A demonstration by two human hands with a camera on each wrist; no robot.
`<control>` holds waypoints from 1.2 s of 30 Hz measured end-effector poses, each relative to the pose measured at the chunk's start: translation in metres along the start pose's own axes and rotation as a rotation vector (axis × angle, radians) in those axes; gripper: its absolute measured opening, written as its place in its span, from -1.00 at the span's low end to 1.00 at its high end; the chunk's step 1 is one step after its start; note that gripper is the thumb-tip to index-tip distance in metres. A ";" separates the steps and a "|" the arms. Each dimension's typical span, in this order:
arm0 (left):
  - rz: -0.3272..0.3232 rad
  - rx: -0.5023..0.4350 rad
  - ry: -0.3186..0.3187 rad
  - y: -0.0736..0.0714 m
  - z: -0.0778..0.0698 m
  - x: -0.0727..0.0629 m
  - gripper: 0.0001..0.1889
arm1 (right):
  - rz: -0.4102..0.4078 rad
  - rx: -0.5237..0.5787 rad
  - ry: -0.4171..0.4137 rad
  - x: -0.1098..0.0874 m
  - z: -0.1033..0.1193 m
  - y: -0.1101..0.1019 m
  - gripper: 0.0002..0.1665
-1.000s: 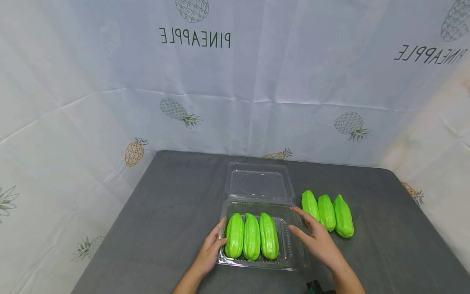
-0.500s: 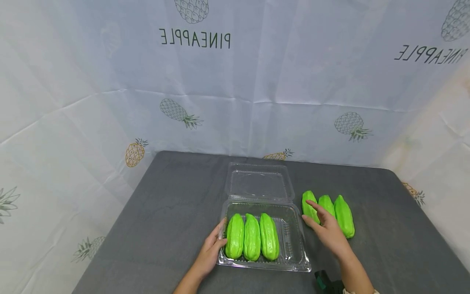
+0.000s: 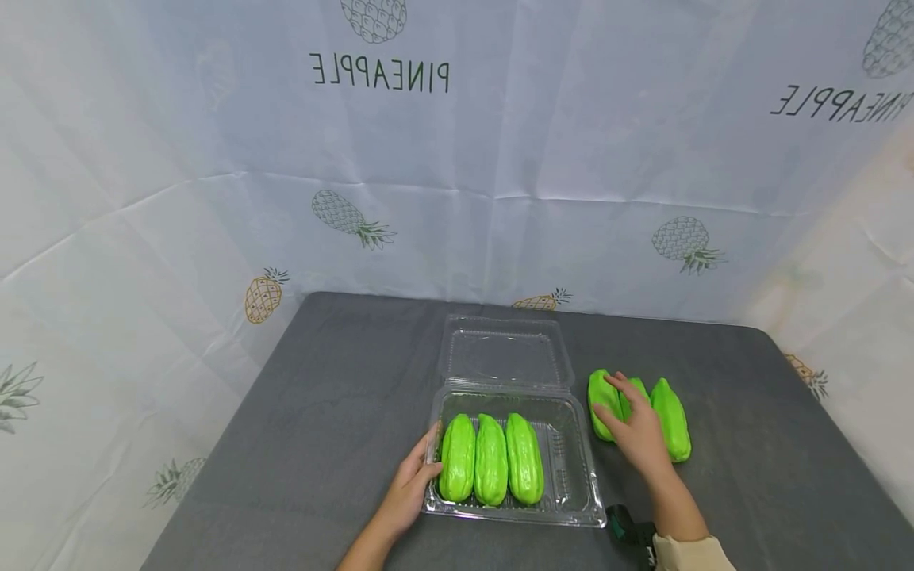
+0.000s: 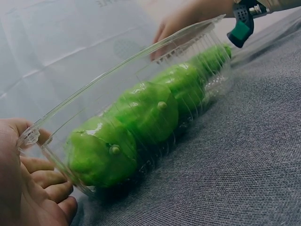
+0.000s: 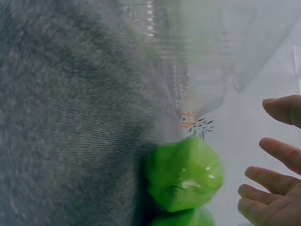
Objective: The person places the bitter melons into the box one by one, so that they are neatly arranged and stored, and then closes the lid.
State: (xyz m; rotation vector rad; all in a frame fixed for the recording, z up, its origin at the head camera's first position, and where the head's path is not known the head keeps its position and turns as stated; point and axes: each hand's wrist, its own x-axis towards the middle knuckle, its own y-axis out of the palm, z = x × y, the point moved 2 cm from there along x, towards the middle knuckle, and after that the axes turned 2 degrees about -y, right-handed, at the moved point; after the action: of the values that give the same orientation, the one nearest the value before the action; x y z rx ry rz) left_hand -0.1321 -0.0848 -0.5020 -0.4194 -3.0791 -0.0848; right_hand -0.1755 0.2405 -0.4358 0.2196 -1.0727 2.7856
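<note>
1. Left hand point(image 3: 407, 485): grips clear container point(image 3: 514, 519) at its 9 o'clock edge.
2. Right hand point(image 3: 638, 432): fingers spread above three loose green vegetables point(image 3: 672, 420), container's 2 o'clock.
3. Raised lid point(image 3: 505, 357): 12 o'clock. Three packed vegetables point(image 3: 490, 461): inside container.

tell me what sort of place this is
Probably a makeshift indoor booth for staged tabletop work, though the wider room is hidden. Pineapple-print cloth hangs behind and on both sides of a grey table, where green vegetables sit in and beside a clear box.
</note>
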 end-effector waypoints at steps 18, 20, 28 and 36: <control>-0.013 0.025 -0.007 0.000 0.002 -0.001 -0.39 | 0.057 -0.045 0.043 0.010 -0.014 0.015 -0.38; -0.009 0.021 -0.009 0.000 0.002 0.000 -0.39 | 0.057 -0.040 0.046 0.010 -0.015 0.017 -0.38; -0.007 0.020 -0.014 0.000 0.001 0.000 -0.39 | -0.002 -0.058 -0.055 0.014 -0.021 0.028 -0.39; -0.019 0.027 -0.004 -0.001 0.001 -0.001 -0.39 | -0.016 -0.100 -0.090 0.015 -0.025 0.034 -0.30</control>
State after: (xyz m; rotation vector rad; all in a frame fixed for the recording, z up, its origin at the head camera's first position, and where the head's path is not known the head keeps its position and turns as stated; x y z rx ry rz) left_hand -0.1317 -0.0855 -0.5028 -0.3901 -3.0844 -0.0423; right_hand -0.1981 0.2339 -0.4732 0.3435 -1.2213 2.7220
